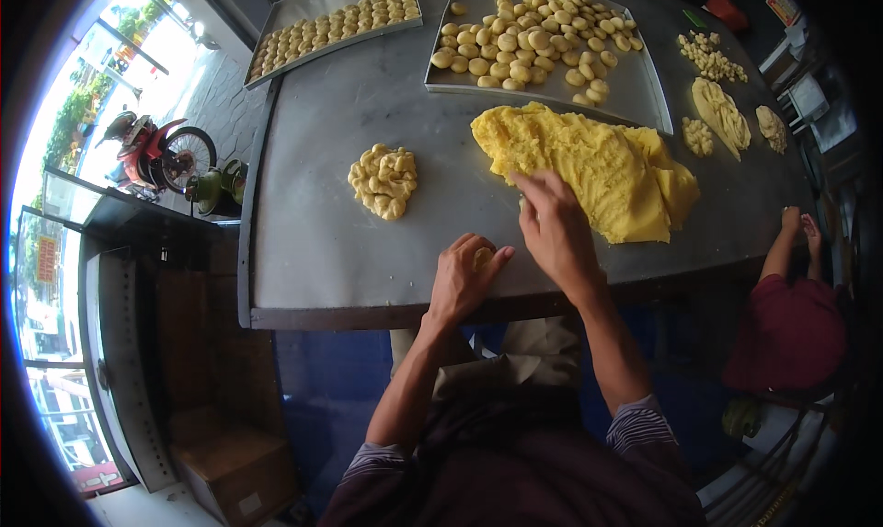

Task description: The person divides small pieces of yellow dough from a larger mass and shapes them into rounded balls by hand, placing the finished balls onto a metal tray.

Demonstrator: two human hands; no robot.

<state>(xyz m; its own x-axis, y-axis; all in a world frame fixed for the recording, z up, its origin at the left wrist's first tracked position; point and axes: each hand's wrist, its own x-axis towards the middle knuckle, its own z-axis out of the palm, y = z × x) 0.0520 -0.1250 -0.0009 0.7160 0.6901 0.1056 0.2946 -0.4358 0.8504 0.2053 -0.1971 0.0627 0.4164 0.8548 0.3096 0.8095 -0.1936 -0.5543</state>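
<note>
A big mass of yellow dough [598, 164] lies on the steel table [313, 242] in front of me. My right hand [552, 228] reaches onto its near left edge, fingers pinching at the dough. My left hand [464, 274] rests near the table's front edge, curled around a small piece of dough [481, 257] that shows between fingers and thumb. A little heap of small dough pieces [384, 179] sits to the left of both hands.
Two metal trays of small dough balls stand at the back, one [552, 44] behind the mass and one [331, 26] far left. More dough pieces [722, 113] lie at the right, where another person's hands [800, 228] rest on the table edge. A cardboard box [235, 467] sits on the floor.
</note>
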